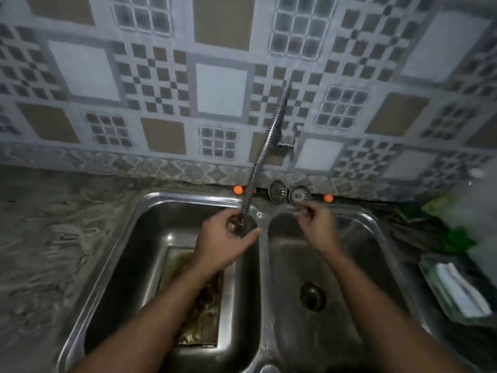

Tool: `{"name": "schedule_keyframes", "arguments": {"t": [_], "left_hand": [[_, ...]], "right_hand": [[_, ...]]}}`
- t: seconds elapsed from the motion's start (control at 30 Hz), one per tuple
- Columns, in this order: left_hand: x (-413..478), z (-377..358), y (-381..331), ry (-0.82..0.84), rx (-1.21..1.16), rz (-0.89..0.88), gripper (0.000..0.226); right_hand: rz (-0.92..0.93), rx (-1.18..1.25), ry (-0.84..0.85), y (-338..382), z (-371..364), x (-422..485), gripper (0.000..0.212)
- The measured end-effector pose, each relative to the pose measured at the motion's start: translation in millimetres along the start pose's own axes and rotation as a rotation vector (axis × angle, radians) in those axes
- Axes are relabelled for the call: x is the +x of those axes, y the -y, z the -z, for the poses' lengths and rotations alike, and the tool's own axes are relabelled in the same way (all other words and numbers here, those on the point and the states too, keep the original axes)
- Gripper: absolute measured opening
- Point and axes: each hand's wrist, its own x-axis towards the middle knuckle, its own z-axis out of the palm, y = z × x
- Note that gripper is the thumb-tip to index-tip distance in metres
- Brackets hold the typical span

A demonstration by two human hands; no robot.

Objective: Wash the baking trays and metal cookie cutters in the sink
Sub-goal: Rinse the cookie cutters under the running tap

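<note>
A dirty baking tray point(185, 289) with brown residue lies flat in the left basin of a steel double sink point(150, 208); my left forearm hides part of it. My left hand point(223, 238) grips the lower end of the flexible metal faucet hose point(265, 146) over the left basin. My right hand point(317, 224) hovers above the back of the right basin, fingers curled, and seems to pinch something small that is too blurred to make out. No cookie cutters are visible.
Two round metal strainers point(277, 191) point(299, 195) and two orange balls point(237, 189) point(328, 198) sit on the ledge behind the sink. The right basin's drain point(312, 296) is uncovered. A glass tray holding a white cloth point(457, 289) and green leaves point(454, 235) lie on the right counter.
</note>
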Motion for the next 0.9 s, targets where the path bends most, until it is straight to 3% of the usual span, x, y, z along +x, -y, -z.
{"name": "schedule_keyframes", "arguments": {"t": [0.13, 0.23, 0.33, 0.5, 0.6, 0.9], "left_hand": [[-3, -2, -22, -0.112, -0.005, -0.070, 0.046], [-11, -4, -30, -0.196, -0.032, -0.096, 0.023], [-15, -5, -31, -0.289, -0.066, -0.104, 0.025], [-16, -4, -36, -0.287, -0.063, -0.116, 0.024], [-15, -5, -38, -0.296, -0.079, -0.118, 0.036], [-12, -1, -33, -0.249, -0.065, -0.078, 0.027]], "right_hand": [[0.092, 0.001, -0.033, 10, 18, 56, 0.021], [0.096, 0.038, -0.036, 24, 25, 93, 0.027], [0.118, 0.065, -0.053, 42, 28, 128, 0.030], [0.165, 0.154, -0.066, 69, 26, 157, 0.033], [0.180, 0.176, -0.052, 75, 20, 168, 0.038], [0.273, 0.083, -0.100, 65, 22, 143, 0.021]]}}
